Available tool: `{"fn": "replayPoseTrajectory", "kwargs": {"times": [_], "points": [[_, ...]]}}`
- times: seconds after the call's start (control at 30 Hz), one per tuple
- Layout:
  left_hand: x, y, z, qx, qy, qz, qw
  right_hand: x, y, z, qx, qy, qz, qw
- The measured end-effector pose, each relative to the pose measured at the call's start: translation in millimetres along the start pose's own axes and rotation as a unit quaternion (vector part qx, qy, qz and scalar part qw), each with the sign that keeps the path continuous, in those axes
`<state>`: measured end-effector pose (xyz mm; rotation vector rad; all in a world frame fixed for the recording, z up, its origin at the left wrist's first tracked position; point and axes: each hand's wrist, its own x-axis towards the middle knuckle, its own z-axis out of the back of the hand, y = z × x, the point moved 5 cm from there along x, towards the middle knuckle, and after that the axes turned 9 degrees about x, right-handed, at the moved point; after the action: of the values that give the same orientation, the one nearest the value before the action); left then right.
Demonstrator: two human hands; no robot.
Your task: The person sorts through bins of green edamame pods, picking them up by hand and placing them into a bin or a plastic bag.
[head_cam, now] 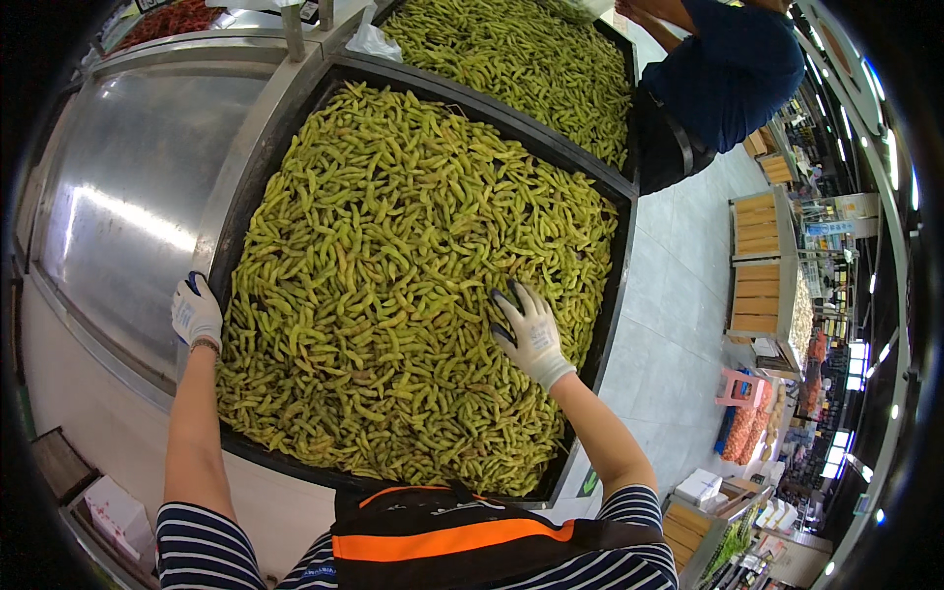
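Before me lies a broad black bin (pixel 254 188) heaped with green edamame pods (pixel 413 243), some of them yellowish or browned. My right hand (pixel 529 332), in a white knit glove with dark coated fingertips, rests on the pods right of the middle. Its fingers are spread, and no pod shows in its grasp. At the bin's left side, my left hand (pixel 198 308) wears the same kind of glove. It lies on the metal rim between the bin and a steel panel; its fingertips are partly hidden, so its grip is unclear.
A stainless steel panel (pixel 147 177) adjoins the bin on the left. Behind stands a second bin of green pods (pixel 509 59), with a plastic bag (pixel 375 40) at its corner. A person in dark blue (pixel 726 74) stands beside it. Wooden produce stands (pixel 756 295) and a pink stool (pixel 740 387) are across the aisle.
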<state>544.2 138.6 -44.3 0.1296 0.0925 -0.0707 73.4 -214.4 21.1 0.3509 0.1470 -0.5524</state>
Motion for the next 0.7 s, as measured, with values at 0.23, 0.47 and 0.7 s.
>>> {"fn": "replayPoseTrajectory", "kwargs": {"times": [0.23,0.47,0.7], "points": [[-4.4,-5.2,5.5,-0.016,-0.018,-0.006,1.000,155.8,85.6,35.3,0.002,-0.104,0.149,0.983],[-9.7,-9.9,16.6,-0.006,0.011,-0.017,1.000,247.3,81.7,16.6,-0.124,-0.001,0.030,0.992],[-7.9,-5.6,12.3,-0.014,0.003,-0.002,1.000,116.2,-35.9,-0.2,-0.066,-0.051,-0.077,0.994]]}}
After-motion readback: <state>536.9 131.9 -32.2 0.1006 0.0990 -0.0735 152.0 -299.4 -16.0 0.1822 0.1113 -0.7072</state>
